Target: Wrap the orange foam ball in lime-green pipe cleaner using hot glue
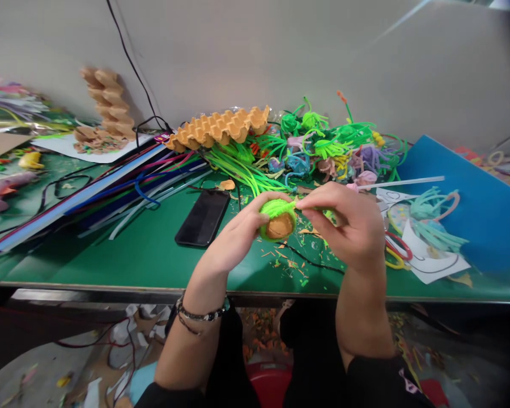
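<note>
My left hand [238, 232] is closed around a small tan egg-carton cup [279, 226] that is wrapped with a neon green pipe cleaner [276, 207]. My right hand [344, 218] pinches the end of that green pipe cleaner at the cup's upper right edge. Both hands hover just above the green table [153, 255], near its front edge. A beaded bracelet sits on my left wrist.
A black phone [204, 217] lies left of my hands. Behind are an egg carton [221, 127], a heap of pipe-cleaner flowers [323, 147], long coloured pipe cleaners [123, 187], a blue sheet [471, 209] with paper cut-outs, and a black cable [314, 262].
</note>
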`<state>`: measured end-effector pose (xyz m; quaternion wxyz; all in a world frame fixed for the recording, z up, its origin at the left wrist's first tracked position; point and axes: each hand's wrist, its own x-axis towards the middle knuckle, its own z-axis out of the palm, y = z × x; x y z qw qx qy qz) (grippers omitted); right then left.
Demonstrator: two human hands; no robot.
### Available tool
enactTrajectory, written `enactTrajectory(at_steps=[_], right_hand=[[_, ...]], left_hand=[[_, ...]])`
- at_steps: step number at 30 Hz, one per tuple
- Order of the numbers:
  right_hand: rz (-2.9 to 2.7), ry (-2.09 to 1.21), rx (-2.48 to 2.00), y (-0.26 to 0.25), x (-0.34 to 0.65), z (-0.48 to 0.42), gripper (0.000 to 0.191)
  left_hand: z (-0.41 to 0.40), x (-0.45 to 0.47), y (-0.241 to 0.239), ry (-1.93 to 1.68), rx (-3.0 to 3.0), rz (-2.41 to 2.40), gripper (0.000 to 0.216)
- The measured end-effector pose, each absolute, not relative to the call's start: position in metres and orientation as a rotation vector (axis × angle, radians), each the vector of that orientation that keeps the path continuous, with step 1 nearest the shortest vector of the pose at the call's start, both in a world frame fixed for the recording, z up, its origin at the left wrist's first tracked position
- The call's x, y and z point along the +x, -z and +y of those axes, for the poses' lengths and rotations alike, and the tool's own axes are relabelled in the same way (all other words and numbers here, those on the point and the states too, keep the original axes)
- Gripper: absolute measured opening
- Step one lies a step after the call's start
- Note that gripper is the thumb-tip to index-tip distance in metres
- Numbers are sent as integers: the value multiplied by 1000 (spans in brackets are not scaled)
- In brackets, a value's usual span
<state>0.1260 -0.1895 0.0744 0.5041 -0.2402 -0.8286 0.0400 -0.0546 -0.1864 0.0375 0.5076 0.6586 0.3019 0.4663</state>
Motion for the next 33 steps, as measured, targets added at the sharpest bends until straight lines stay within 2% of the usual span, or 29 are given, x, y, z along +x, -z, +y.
enactTrajectory(at_steps=[11,16,33], right_hand=[[-2030,81,-608,-72,122,-190,18],[-2017,59,-544,-70,123,-187,11],[-2072,37,-505,-65,123,-183,10]], left_hand=[[-187,-58,-36,-1104,1555,730,36],[-187,-59,-34,-1115,1540,725,35],[-187,-61,-32,-1081,1466,754,37]])
